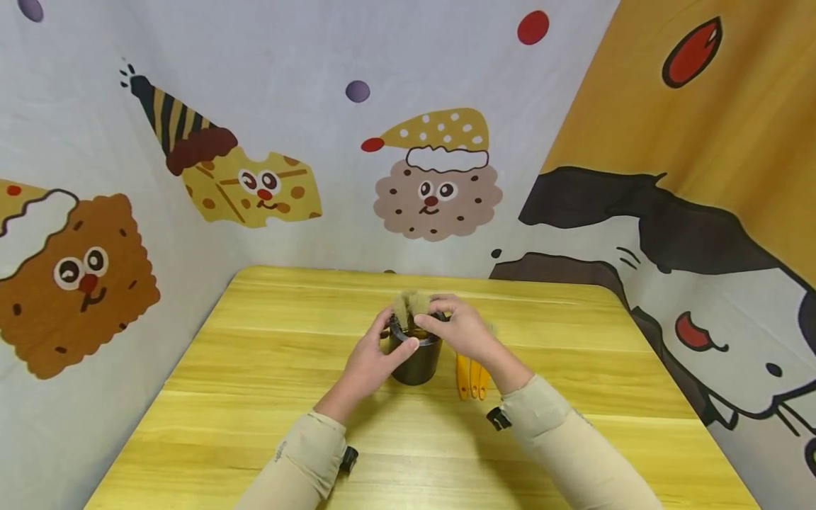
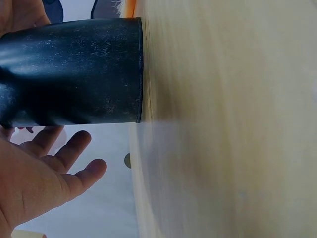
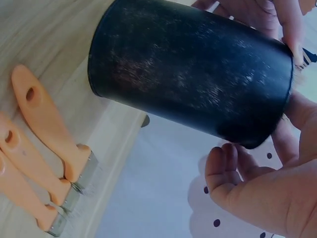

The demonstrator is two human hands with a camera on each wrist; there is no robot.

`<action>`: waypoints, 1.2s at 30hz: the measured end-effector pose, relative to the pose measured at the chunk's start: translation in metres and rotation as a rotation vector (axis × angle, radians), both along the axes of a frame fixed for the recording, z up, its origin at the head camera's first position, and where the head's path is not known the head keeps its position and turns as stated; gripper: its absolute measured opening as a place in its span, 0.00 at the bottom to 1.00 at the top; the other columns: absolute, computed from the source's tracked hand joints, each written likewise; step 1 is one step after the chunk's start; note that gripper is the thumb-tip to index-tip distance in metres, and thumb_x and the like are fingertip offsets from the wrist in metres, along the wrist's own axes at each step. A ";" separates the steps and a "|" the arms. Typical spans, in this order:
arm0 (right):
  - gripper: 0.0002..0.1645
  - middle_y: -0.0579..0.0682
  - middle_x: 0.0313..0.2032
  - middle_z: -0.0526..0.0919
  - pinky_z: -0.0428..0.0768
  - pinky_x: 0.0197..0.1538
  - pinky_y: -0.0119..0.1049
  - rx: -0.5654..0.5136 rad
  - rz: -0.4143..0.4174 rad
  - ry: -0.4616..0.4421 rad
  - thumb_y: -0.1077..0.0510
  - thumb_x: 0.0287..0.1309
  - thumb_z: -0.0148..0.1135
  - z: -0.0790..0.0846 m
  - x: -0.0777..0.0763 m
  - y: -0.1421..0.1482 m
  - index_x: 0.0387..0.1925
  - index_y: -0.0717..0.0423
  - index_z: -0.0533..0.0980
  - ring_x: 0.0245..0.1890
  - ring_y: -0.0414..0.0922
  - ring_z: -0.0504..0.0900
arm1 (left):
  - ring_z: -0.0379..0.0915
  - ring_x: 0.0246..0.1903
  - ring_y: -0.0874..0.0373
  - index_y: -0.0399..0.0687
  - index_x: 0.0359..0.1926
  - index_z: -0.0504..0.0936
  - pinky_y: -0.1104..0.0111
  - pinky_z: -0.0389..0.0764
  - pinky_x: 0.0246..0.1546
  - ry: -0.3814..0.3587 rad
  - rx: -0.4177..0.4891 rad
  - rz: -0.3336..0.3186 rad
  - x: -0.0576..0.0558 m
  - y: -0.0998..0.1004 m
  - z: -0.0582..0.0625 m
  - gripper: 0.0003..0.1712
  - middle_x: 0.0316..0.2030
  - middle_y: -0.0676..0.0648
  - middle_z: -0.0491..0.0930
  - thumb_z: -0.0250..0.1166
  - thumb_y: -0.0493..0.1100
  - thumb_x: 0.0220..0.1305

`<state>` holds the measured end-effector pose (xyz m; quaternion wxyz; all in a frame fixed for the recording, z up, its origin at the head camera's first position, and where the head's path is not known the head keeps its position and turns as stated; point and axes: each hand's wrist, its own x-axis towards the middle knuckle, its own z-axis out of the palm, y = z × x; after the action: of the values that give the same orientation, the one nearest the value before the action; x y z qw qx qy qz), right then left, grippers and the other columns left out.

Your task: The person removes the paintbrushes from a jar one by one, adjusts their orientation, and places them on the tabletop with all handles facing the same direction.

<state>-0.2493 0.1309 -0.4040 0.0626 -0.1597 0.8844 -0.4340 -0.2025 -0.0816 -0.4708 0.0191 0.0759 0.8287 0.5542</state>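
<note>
A black cylindrical cup [image 1: 414, 365] stands upright on the table, with pale brush bristles [image 1: 418, 303] sticking up from its mouth. My left hand [image 1: 372, 361] holds the cup at its left rim, thumb on the front edge; in the left wrist view several of its fingers spread out beside the wall. Over the right rim, my right hand [image 1: 465, 329] pinches a brush by its bristle end between thumb and fingers. The brush handles inside are hidden by the cup. Three orange-handled paintbrushes [image 3: 47, 121] lie side by side just right of the cup.
The wood-grain table [image 1: 255, 397] reaches back to a printed cloth wall [image 1: 306, 42] with cartoon figures. Another cloth side stands at the right, with a cat-like figure [image 1: 701, 241]. Black wrist straps [image 1: 348, 459] show at the sleeve cuffs.
</note>
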 end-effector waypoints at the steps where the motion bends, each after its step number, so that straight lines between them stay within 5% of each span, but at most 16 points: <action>1: 0.18 0.58 0.75 0.74 0.76 0.72 0.64 -0.005 -0.013 0.013 0.41 0.71 0.70 0.001 0.000 0.001 0.46 0.50 0.88 0.78 0.61 0.69 | 0.62 0.79 0.40 0.84 0.83 0.51 0.32 0.70 0.71 0.001 -0.002 0.003 0.000 0.000 0.000 0.49 0.81 0.45 0.63 0.64 0.74 0.69; 4: 0.21 0.58 0.71 0.78 0.82 0.67 0.60 -0.049 -0.048 0.042 0.41 0.70 0.71 0.008 0.000 0.004 0.50 0.52 0.89 0.72 0.60 0.76 | 0.61 0.80 0.39 0.83 0.83 0.51 0.32 0.69 0.71 -0.003 -0.003 0.009 0.000 0.000 0.000 0.48 0.81 0.46 0.63 0.65 0.73 0.70; 7: 0.18 0.56 0.52 0.88 0.88 0.50 0.47 -0.107 -0.063 0.083 0.42 0.71 0.70 0.015 0.000 0.008 0.43 0.52 0.88 0.51 0.55 0.86 | 0.62 0.79 0.39 0.82 0.84 0.52 0.31 0.69 0.72 -0.012 -0.005 0.021 0.000 0.001 0.000 0.48 0.81 0.45 0.64 0.66 0.71 0.71; 9: 0.17 0.53 0.36 0.86 0.81 0.37 0.38 -0.156 -0.064 0.118 0.43 0.72 0.70 0.020 0.000 0.010 0.37 0.52 0.87 0.34 0.49 0.80 | 0.62 0.79 0.38 0.81 0.84 0.52 0.31 0.68 0.72 -0.015 0.000 0.030 0.001 0.001 0.000 0.48 0.81 0.45 0.64 0.67 0.70 0.71; 12: 0.18 0.48 0.23 0.77 0.70 0.29 0.34 -0.200 -0.081 0.175 0.45 0.73 0.69 0.026 -0.001 0.014 0.31 0.53 0.84 0.23 0.44 0.68 | 0.63 0.79 0.38 0.81 0.84 0.53 0.31 0.68 0.72 -0.018 0.006 0.042 0.001 0.001 -0.001 0.49 0.80 0.46 0.65 0.68 0.70 0.70; 17: 0.17 0.52 0.29 0.89 0.77 0.37 0.30 -0.234 -0.161 0.214 0.49 0.73 0.70 0.034 -0.002 0.023 0.47 0.59 0.84 0.30 0.37 0.81 | 0.62 0.79 0.38 0.82 0.83 0.52 0.31 0.67 0.73 -0.020 0.008 0.041 0.002 0.001 -0.001 0.50 0.81 0.46 0.64 0.67 0.72 0.69; 22: 0.33 0.57 0.42 0.93 0.82 0.45 0.28 -0.274 -0.234 0.188 0.51 0.73 0.70 0.041 -0.003 0.034 0.72 0.60 0.73 0.36 0.33 0.87 | 0.62 0.79 0.38 0.83 0.83 0.52 0.32 0.66 0.73 -0.010 -0.004 0.042 0.002 0.001 -0.001 0.50 0.81 0.47 0.64 0.67 0.74 0.67; 31: 0.30 0.31 0.32 0.90 0.82 0.44 0.26 -0.374 -0.249 0.174 0.53 0.73 0.69 0.045 -0.004 0.050 0.69 0.60 0.73 0.34 0.31 0.86 | 0.60 0.80 0.38 0.81 0.84 0.52 0.32 0.66 0.74 -0.010 -0.014 0.037 0.003 0.000 0.000 0.51 0.82 0.47 0.63 0.66 0.75 0.67; 36: 0.22 0.30 0.29 0.89 0.82 0.40 0.27 -0.437 -0.242 0.203 0.55 0.73 0.69 0.046 -0.005 0.059 0.60 0.63 0.76 0.31 0.33 0.86 | 0.60 0.80 0.38 0.81 0.84 0.51 0.33 0.67 0.73 -0.008 -0.010 0.028 0.002 0.000 -0.001 0.51 0.82 0.47 0.62 0.65 0.76 0.68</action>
<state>-0.2546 0.1897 -0.3575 -0.1147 -0.1056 0.7843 -0.6005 -0.2003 -0.0814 -0.4714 0.0149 0.0621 0.8325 0.5504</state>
